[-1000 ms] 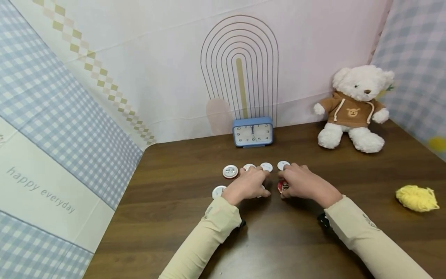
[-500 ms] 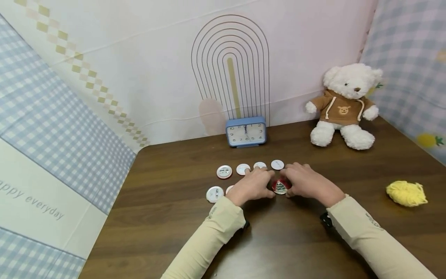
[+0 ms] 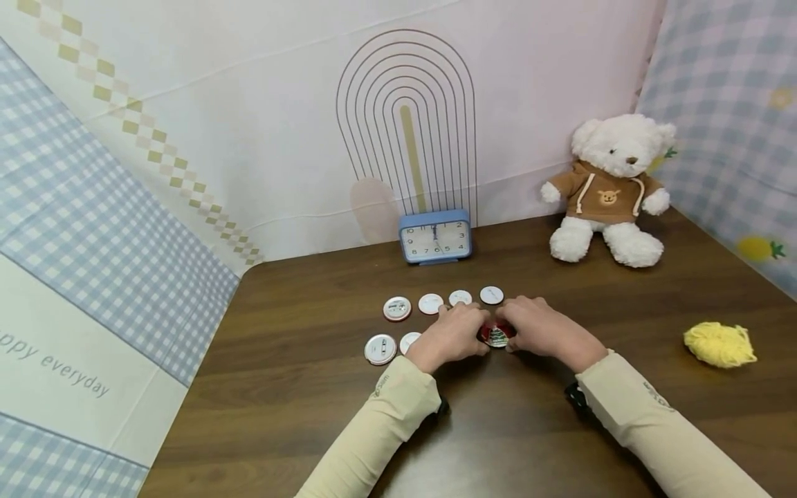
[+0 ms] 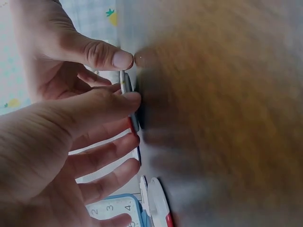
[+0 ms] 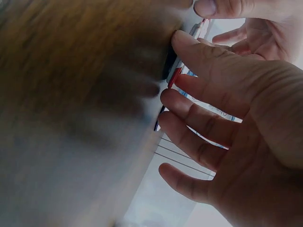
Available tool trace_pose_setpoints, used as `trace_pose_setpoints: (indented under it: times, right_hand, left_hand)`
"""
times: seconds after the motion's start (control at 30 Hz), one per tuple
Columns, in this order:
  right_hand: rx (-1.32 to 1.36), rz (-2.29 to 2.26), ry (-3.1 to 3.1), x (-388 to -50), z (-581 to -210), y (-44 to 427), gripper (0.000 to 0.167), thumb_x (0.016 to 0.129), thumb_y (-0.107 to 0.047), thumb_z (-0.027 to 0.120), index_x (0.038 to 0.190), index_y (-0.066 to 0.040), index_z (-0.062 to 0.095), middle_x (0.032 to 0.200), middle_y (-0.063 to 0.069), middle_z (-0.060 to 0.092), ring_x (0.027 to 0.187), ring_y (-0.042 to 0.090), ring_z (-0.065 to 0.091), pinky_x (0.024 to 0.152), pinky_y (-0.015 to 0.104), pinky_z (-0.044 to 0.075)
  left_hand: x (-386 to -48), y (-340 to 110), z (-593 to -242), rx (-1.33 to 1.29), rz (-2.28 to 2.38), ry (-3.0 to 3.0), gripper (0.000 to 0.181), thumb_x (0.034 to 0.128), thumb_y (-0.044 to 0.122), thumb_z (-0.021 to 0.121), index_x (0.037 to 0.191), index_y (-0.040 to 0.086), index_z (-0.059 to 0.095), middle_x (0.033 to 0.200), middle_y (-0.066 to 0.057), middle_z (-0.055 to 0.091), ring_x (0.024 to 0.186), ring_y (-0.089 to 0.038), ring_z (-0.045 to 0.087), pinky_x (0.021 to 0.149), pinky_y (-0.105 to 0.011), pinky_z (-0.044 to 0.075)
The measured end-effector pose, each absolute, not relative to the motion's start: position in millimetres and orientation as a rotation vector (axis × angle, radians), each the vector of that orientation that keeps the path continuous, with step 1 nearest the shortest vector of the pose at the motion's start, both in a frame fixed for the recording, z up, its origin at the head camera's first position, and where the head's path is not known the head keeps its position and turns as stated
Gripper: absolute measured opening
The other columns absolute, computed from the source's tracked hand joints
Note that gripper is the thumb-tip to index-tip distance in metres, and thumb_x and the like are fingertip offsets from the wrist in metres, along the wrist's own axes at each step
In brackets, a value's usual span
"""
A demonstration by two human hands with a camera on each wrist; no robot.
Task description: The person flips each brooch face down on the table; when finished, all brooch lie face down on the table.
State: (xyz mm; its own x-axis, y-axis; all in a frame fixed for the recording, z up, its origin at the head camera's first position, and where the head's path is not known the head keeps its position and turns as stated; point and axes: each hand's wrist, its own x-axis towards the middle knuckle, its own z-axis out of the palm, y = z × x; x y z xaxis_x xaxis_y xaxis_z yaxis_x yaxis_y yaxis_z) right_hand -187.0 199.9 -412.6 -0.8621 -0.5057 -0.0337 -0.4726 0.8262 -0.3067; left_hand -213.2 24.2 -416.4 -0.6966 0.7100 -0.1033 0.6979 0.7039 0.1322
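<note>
A red button badge (image 3: 497,336) with a Christmas tree picture lies face up between my hands in the head view. My left hand (image 3: 452,332) pinches its left edge with thumb and fingers. On the opposite edge my right hand (image 3: 544,330) does likewise. Both wrist views show the badge (image 4: 126,85) side-on, low at the table, partly covered by thumbs and fingers. Behind the hands, a row of upturned badges includes a white badge (image 3: 492,295). Left of my left hand lie a silver-backed pin badge (image 3: 380,349) and a white badge (image 3: 409,342), partly hidden.
A blue clock (image 3: 436,237) stands at the back of the brown table (image 3: 280,415), before the wall. To its right sits a white teddy bear (image 3: 607,194) in a brown hoodie. Yellow yarn (image 3: 719,344) lies on the right side.
My hands have closed in around the red badge, the left hand moving right toward it. The badge's tree picture has come into sight. The head view has turned slightly right.
</note>
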Motion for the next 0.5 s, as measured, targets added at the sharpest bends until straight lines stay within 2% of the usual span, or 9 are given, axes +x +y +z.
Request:
trace_pose_setpoints:
  times: [0.27,0.37,0.5]
  right_hand:
    - [-0.805,-0.481,2.846,-187.3,-408.0,202.1,0.011,0.084,-0.01,0.081,0.092,-0.011,0.074,0.081,-0.004,0.063,0.074,0.016,0.054,0.07,0.045,0.047]
    - [-0.82,-0.501,2.844,-186.4,-408.2,204.6,0.008,0.086,-0.006,0.078,0.092,-0.01,0.075,0.081,-0.004,0.064,0.074,0.015,0.055,0.07,0.044,0.049]
    - [-0.841,-0.522,2.857,-184.8,-408.1,207.0,0.011,0.087,0.0,0.073,0.092,-0.01,0.076,0.081,-0.004,0.064,0.073,0.013,0.056,0.068,0.041,0.05]
  left_hand:
    - [-214.5,20.7,-413.6,1.208,0.214,2.767,0.006,0.0899,0.024,0.079,0.089,0.019,0.074,0.074,0.011,0.061,0.08,-0.012,0.059,0.075,-0.04,0.039]
    - [-214.1,18.7,-413.7,1.24,0.265,2.755,0.005,0.0914,0.022,0.077,0.086,0.02,0.076,0.072,0.013,0.062,0.076,-0.011,0.059,0.073,-0.037,0.036]
    - [-213.0,17.2,-413.3,1.267,0.288,2.774,0.006,0.0935,0.02,0.074,0.092,0.021,0.079,0.078,0.011,0.068,0.079,-0.012,0.062,0.072,-0.037,0.037]
